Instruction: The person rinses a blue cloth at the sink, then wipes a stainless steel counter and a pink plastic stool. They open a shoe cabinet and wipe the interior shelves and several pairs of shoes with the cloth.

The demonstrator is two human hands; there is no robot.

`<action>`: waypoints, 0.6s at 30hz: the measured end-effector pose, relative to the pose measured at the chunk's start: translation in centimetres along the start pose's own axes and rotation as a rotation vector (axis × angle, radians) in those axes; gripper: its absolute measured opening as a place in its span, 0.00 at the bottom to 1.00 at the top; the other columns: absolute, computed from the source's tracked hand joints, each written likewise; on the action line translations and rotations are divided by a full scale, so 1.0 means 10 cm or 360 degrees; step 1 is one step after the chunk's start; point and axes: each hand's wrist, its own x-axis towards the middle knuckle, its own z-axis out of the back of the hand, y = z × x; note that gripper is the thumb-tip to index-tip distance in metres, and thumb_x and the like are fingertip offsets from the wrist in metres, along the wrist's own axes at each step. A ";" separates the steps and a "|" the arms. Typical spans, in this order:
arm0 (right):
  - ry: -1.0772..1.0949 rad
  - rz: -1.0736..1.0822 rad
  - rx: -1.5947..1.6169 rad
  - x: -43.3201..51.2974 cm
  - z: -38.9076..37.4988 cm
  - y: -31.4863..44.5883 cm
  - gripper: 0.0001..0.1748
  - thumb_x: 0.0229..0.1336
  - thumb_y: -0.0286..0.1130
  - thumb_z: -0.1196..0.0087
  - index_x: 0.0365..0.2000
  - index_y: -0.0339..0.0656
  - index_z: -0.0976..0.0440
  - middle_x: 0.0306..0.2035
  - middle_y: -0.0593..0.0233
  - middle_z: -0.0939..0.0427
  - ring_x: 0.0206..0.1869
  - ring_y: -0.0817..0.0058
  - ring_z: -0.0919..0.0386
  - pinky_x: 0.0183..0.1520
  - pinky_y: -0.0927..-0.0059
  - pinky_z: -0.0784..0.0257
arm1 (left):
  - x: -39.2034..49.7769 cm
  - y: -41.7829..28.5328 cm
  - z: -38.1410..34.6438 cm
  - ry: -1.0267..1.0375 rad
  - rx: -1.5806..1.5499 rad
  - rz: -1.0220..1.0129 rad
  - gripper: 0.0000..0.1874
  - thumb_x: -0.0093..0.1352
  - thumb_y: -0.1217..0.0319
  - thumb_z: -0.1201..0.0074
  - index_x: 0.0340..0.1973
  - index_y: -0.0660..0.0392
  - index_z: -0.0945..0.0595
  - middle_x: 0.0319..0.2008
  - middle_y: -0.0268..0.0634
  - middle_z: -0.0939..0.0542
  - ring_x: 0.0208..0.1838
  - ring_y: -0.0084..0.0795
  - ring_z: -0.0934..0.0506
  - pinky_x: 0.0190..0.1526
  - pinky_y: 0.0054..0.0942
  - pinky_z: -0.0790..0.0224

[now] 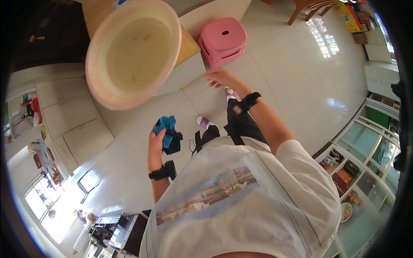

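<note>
My left hand (pixel 157 138) is closed around a crumpled blue cloth (pixel 171 135), teal with darker parts, held over the tiled floor below the basin. A large pale pink plastic basin (pixel 96 77) with cloudy water and small bits in it rests on a wooden-edged surface (pixel 190 48). My right hand (pixel 219 77) is stretched out near that surface's corner, just below a pink plastic stool (pixel 224 35); it is slightly blurred and nothing shows in its fingers. Both wrists wear black straps.
A wooden chair (pixel 309 6) stands at the top right. Glass-fronted cabinets (pixel 358 135) line the right side. A pale cabinet (pixel 71 119) is at the left. My feet in purple slippers (pixel 202 122) are on the glossy tiles.
</note>
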 end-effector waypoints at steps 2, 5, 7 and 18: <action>-0.0354 -0.0066 -0.0197 0.31 0.66 -0.34 0.17 0.62 0.38 0.46 0.45 0.39 0.22 0.35 0.66 0.19 0.29 0.77 0.21 0.29 0.75 0.25 | -0.01 0.05 -0.10 -0.0100 0.0019 0.0110 0.19 0.71 0.69 0.47 0.55 0.65 0.24 0.47 0.39 0.18 0.47 0.29 0.21 0.52 0.28 0.30; -0.0522 -0.0108 -0.0635 0.91 1.46 -0.73 0.12 0.59 0.34 0.48 0.38 0.37 0.21 0.32 0.63 0.18 0.25 0.72 0.21 0.27 0.73 0.26 | -0.06 0.08 -0.34 -0.0287 0.0107 0.0245 0.16 0.74 0.65 0.49 0.48 0.65 0.19 0.44 0.37 0.16 0.46 0.29 0.20 0.51 0.27 0.30; -0.0568 0.0013 -0.1200 1.36 1.86 -0.85 0.11 0.57 0.30 0.50 0.36 0.37 0.22 0.32 0.58 0.18 0.27 0.64 0.20 0.29 0.69 0.25 | -0.10 0.08 -0.53 -0.0327 0.0025 0.0346 0.15 0.74 0.63 0.50 0.46 0.64 0.18 0.42 0.36 0.16 0.44 0.28 0.20 0.50 0.26 0.29; -0.0290 -0.0108 -0.1932 2.43 2.27 -0.38 0.22 0.60 0.27 0.57 0.54 0.42 0.27 0.53 0.53 0.24 0.54 0.52 0.23 0.54 0.52 0.25 | -0.48 0.17 -1.05 -0.0804 -0.0350 0.0716 0.17 0.74 0.68 0.48 0.53 0.64 0.21 0.48 0.41 0.17 0.50 0.31 0.20 0.55 0.28 0.30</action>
